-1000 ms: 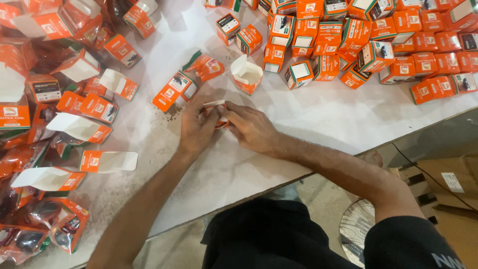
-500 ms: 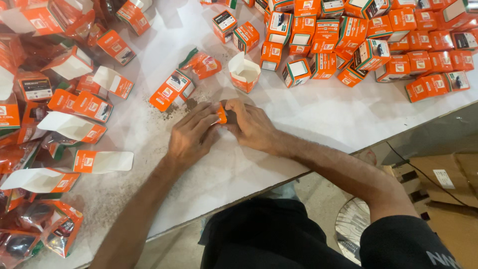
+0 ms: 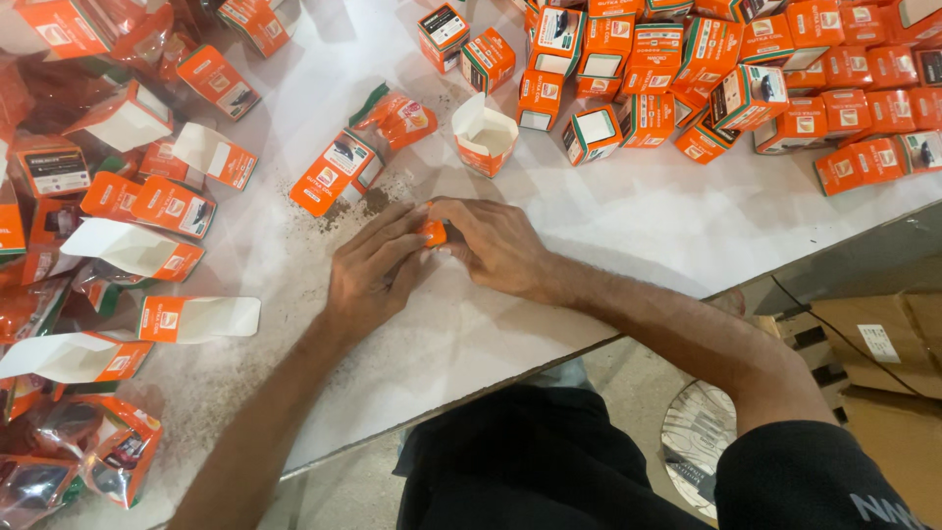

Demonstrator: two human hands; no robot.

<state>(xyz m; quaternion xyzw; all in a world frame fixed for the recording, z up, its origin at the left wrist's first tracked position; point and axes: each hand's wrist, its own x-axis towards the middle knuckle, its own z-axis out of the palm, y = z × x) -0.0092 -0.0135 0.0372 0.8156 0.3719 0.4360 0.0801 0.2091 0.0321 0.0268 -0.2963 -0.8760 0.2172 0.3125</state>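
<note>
Both hands met near the middle of the white table (image 3: 628, 226), pressed together around a small orange box (image 3: 433, 234). The left hand (image 3: 373, 270) lay flat with its fingers stretched toward the box, and the right hand (image 3: 496, 245) curled over it from the other side, so only a sliver of orange showed between the fingertips. Each hand was clamped on that box; whether its flap was open or tucked could not be told, since the fingers covered it.

Just beyond the hands, toward the far edge, stood an open box (image 3: 484, 137) with its white inside showing, and beside it a flat orange carton (image 3: 334, 174) lay next to a scatter of dark crumbs (image 3: 363, 203). A crowd of closed orange boxes (image 3: 726, 88) filled the far right corner. Unfolded cartons (image 3: 186, 319) with white flaps lay along the left edge, among clear packets (image 3: 93, 456) near the near left corner.

Working such a small box well probably called for holding it low against the table, with one hand steadying the body while the other's fingertips pressed the flap squarely. Even pressure would matter, as thin card creases easily. Keeping it clear of the crumbs would likely help too.
</note>
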